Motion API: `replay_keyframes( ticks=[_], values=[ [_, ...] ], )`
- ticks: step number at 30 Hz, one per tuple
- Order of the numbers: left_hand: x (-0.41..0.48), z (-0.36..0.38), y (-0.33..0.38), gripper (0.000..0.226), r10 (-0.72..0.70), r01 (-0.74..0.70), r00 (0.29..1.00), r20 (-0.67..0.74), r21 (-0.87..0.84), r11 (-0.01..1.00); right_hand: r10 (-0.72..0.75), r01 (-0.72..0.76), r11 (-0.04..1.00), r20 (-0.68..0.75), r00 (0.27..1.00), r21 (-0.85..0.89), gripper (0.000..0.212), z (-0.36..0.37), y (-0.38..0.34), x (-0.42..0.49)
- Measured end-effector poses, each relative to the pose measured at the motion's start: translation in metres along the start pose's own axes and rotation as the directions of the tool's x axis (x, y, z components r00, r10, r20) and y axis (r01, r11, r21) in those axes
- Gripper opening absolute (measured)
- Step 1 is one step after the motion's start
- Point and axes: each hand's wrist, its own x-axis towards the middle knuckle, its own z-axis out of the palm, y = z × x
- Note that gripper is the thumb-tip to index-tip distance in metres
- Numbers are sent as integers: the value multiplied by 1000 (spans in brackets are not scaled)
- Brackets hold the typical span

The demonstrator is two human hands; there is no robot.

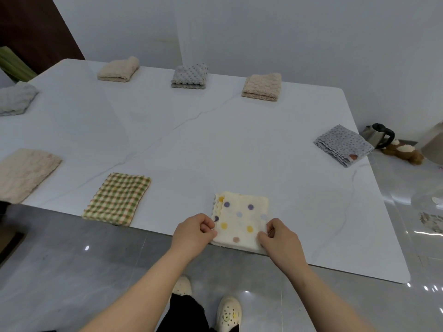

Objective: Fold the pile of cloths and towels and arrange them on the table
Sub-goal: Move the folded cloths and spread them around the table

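- We saw seven folded cloths spread round the white desk (215, 140), all well apart from one another.
- Along the far edge lay a cream towel (118, 69), a grey towel (189, 76) and a tan towel (261, 87); a pale towel (15, 98) sat at the far left.
- At the near left lay a beige cloth (26, 173) and a check cloth (117, 198); a spotted cloth (342, 146) lay at the right edge.
- On the floor beyond that edge stood a kettle (378, 135) with a teddy bear (402, 150) beside it.
- The dotted cloth (242, 219) lay folded flat at the desk's near edge, between our hands.
- Our left hand (196, 232) pinched its left side, fingers curled in.
- Our right hand (280, 238) pinched its near right corner between thumb and curled fingers.
- Both bare forearms reached forward and drew together toward the cloth, backs of the hands up.
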Motion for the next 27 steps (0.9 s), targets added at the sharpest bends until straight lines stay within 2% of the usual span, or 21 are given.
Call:
replay_keyframes(
  ticks=[4, 10, 14, 17, 22, 27],
  values=[
    [1, -3, 0, 19, -4, 4, 1000, 29, -16, 1000, 25, -25, 1000, -35, 999, 8, 11, 2, -2, 0],
    [10, -12, 2, 4, -25, 29, 999, 37, -115, 993, 157, -110, 959, -167, 973, 263, 15, 5, -11, -2],
    [13, -13, 14, 10, 71, -71, 997, -5, -12, 997, 176, -112, 931, -159, 971, 348, 15, -2, -14, -3],
    [19, -7, 30, 13, 167, -169, 985, 38, 89, 981, 174, -102, 927, -171, 970, 361, 17, -9, -12, 2],
    [25, 19, 66, 19, 270, -288, 957, 102, 249, 925, 60, -15, 969, -173, 983, 248, 14, -37, 4, 19],
    [32, 65, 109, 24, 335, -352, 935, 114, 383, 854, -106, 100, 994, -128, 986, -50, 26, -86, 40, 46]
  ],
)
